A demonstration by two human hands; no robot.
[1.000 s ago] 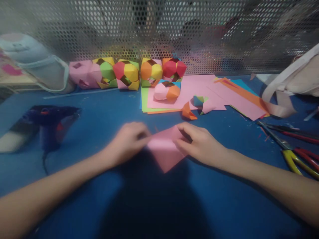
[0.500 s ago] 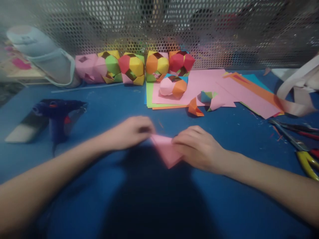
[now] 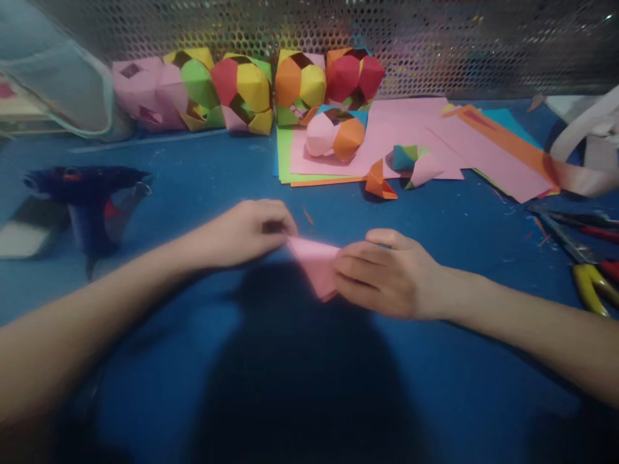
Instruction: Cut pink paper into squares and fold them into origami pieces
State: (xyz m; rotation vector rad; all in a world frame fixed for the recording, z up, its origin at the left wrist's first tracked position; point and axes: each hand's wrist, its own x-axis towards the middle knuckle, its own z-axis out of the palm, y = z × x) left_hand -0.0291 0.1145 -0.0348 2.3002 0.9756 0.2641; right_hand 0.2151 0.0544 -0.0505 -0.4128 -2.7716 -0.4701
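Pink paper [image 3: 314, 261], folded, at the middle of the blue table [image 3: 203, 167]: our left hand [image 3: 256, 229] pinches its left corner, our right hand [image 3: 387, 277] grips its right side, seemingly to hold the fold taut. Pale container [image 3: 72, 80], upper left, partly out of view: we cannot tell its contents.

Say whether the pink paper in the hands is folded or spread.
Folded: the paper shows a straight top edge and narrows to a point below.
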